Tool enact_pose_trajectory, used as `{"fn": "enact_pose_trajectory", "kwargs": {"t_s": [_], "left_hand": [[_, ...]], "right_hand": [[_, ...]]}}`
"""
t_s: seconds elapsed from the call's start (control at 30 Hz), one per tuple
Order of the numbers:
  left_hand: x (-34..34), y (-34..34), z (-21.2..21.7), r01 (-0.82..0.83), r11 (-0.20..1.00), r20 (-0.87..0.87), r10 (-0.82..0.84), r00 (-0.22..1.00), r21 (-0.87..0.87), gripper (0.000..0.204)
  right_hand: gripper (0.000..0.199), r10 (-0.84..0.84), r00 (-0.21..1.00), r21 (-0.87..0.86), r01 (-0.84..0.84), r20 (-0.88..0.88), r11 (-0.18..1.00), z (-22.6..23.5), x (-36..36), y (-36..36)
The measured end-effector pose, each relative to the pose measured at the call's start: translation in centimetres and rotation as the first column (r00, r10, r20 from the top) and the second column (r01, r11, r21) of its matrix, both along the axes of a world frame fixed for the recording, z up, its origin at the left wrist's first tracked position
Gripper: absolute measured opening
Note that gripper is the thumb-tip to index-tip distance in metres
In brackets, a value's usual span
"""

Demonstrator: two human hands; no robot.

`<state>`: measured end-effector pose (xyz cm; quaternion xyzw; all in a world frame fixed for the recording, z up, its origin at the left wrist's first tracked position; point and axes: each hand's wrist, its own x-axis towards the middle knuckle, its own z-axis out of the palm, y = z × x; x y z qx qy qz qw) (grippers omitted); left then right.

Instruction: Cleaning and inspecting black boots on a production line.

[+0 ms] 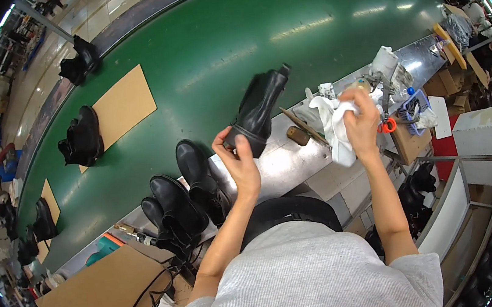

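Note:
A black leather boot (258, 106) is tilted in front of me, gripped near one end by my left hand (238, 160), thumb on the near side. My right hand (362, 121) is closed on a white cloth (334, 124), held up to the right of the boot and apart from it. Below and between the two lies a small brown block (298, 135) on the metal ledge (282, 170). Several more black boots (175, 202) stand or lean together at the ledge, left of my left hand.
A green conveyor belt (197, 55) curves past, carrying black boots (81, 137) and tan cardboard sheets (126, 100). Orange-handled scissors (387, 125), a blue basket (417, 105) and a white container (384, 60) sit at the right. A teal-and-orange tool (105, 247) and brown cardboard (101, 300) are lower left.

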<state>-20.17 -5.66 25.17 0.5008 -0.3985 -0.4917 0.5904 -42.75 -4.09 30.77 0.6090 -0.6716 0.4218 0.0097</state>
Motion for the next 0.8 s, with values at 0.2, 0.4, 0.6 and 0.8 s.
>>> {"fn": "enact_pose_trajectory", "kwargs": {"t_s": [0.2, 0.4, 0.6, 0.8], "left_hand": [[0.0, 0.4, -1.4, 0.012, 0.990, -0.105, -0.027, 0.994, -0.140, 0.050], [-0.3, -0.4, -1.8, 0.024, 0.984, -0.063, -0.036, 0.997, -0.179, 0.051], [1.6, -0.1, -0.1, 0.081, 0.949, 0.194, -0.021, 0.981, -0.305, 0.047], [4.9, 0.8, 2.2, 0.505, 0.806, 0.512, -0.306, 0.803, -0.310, 0.037]], "right_hand": [[0.019, -0.074, 0.665, 0.397, -0.350, 0.743, 0.848, -3.0, 3.7, 1.7], [0.013, 0.016, 0.549, 0.275, -0.443, 0.836, 0.853, -3.3, 5.4, 1.1], [0.038, 0.364, 0.788, 0.173, -0.501, 0.497, 0.848, 2.2, 8.0, 0.0], [0.015, 0.395, 0.622, 0.459, -0.775, 0.676, 0.435, 0.6, 7.3, -0.5]]}}
